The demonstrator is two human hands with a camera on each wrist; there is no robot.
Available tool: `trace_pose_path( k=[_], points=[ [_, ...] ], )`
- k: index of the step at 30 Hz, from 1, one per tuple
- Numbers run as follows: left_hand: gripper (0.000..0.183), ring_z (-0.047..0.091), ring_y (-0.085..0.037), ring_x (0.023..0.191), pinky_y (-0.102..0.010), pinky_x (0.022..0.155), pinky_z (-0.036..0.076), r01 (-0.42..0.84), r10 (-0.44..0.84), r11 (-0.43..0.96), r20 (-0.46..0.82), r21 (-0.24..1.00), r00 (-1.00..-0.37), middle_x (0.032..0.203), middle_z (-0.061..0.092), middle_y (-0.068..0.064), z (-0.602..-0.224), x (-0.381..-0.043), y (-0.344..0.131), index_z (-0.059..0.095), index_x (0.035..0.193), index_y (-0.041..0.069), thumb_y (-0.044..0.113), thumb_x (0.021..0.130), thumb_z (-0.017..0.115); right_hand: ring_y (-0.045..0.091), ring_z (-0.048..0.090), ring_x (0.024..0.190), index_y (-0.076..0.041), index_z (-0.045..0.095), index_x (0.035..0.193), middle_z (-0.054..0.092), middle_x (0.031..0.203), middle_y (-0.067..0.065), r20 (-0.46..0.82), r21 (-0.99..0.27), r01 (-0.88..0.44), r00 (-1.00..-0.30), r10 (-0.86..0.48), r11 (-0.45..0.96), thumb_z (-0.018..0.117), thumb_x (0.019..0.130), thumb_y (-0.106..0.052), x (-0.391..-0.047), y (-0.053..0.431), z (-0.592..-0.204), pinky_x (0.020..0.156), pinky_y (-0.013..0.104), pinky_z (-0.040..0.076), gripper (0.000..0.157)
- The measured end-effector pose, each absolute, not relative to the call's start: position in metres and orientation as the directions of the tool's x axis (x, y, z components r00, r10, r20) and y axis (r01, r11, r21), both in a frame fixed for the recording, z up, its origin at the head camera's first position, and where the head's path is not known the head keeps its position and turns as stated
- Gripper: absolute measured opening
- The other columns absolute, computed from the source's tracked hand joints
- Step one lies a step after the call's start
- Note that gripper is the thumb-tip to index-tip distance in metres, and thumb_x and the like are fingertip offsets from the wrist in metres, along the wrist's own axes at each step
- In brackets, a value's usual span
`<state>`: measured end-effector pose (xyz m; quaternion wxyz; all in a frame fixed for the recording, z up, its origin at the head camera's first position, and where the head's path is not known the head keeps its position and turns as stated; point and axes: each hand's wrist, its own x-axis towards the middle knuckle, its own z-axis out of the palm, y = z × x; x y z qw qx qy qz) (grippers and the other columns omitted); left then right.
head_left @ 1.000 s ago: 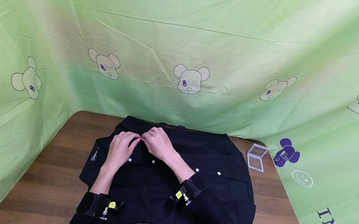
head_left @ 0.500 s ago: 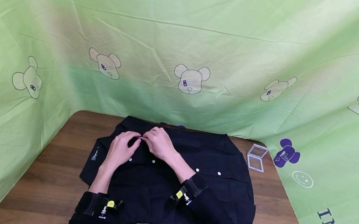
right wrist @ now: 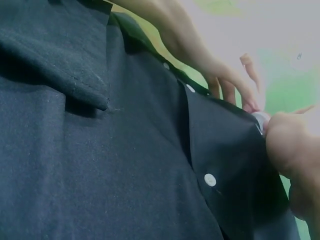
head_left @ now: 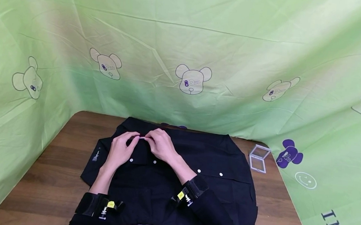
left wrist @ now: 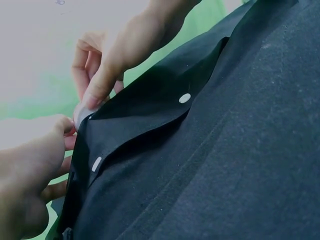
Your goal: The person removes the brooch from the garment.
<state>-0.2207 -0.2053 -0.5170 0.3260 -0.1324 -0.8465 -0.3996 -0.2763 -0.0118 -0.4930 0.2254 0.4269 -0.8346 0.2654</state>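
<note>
A black shirt with white buttons lies spread on the table. Above its upper left part, both hands meet at a small pale disc with a pinkish edge, seen nearly edge-on. My left hand pinches its left side between thumb and fingers; my right hand pinches the right side. In the left wrist view the disc looks whitish and round, close against the black cloth. The right wrist view shows the disc partly covered by fingertips, so its exact kind cannot be told.
A clear hinged case lies unfolded at the right of the wooden table. A green curtain with bear prints hangs behind and along both sides. A dark label shows at the shirt's left.
My right hand has shifted very slightly right, and a bit more of the disc shows between the fingers. Both hands keep their pinch; the shirt stays in place.
</note>
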Motion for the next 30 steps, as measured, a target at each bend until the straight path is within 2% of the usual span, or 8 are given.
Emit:
trace_pose_path(
  k=[11,18,22,30],
  points=[
    [0.016,0.071,-0.020,0.086,-0.044,0.075,0.054,0.473,-0.043,0.632,0.638,0.614,-0.769,0.100,0.077,-0.010,-0.521,-0.223,-0.206,0.079,0.108,0.004,0.010,0.096,0.072,0.006,0.065,0.089,-0.011,0.080,0.092,0.077,0.089,-0.004,0.641,-0.445,-0.775,-0.626,-0.445,0.448,0.077,0.092,-0.014,-0.275,-0.015,-0.502,0.076,0.027,0.054,0.004],
    [0.016,0.072,-0.018,0.087,-0.043,0.078,0.054,0.481,-0.040,0.607,0.629,0.633,-0.777,0.100,0.078,-0.010,-0.522,-0.223,-0.206,0.078,0.109,0.003,0.008,0.095,0.073,0.006,0.063,0.080,-0.011,0.081,0.091,0.078,0.087,-0.003,0.611,-0.558,-0.713,-0.699,-0.372,0.424,0.078,0.091,-0.013,-0.273,-0.016,-0.505,0.067,0.035,0.055,0.004],
    [0.016,0.072,-0.019,0.086,-0.044,0.078,0.055,0.486,-0.037,0.603,0.631,0.632,-0.775,0.100,0.078,-0.010,-0.523,-0.224,-0.205,0.078,0.109,0.003,0.007,0.094,0.074,0.005,0.063,0.080,-0.013,0.082,0.091,0.078,0.088,-0.004,0.584,-0.582,-0.687,-0.725,-0.364,0.435,0.078,0.091,-0.015,-0.273,-0.016,-0.506,0.069,0.036,0.055,0.004],
    [0.012,0.070,-0.018,0.087,-0.042,0.076,0.054,0.461,-0.046,0.633,0.625,0.621,-0.779,0.097,0.077,-0.007,-0.526,-0.225,-0.206,0.079,0.105,0.006,0.008,0.093,0.076,0.003,0.064,0.083,-0.015,0.082,0.091,0.078,0.088,-0.006,0.576,-0.581,-0.687,-0.726,-0.376,0.437,0.078,0.092,-0.017,-0.275,-0.016,-0.506,0.072,0.031,0.056,0.004]
  ],
)
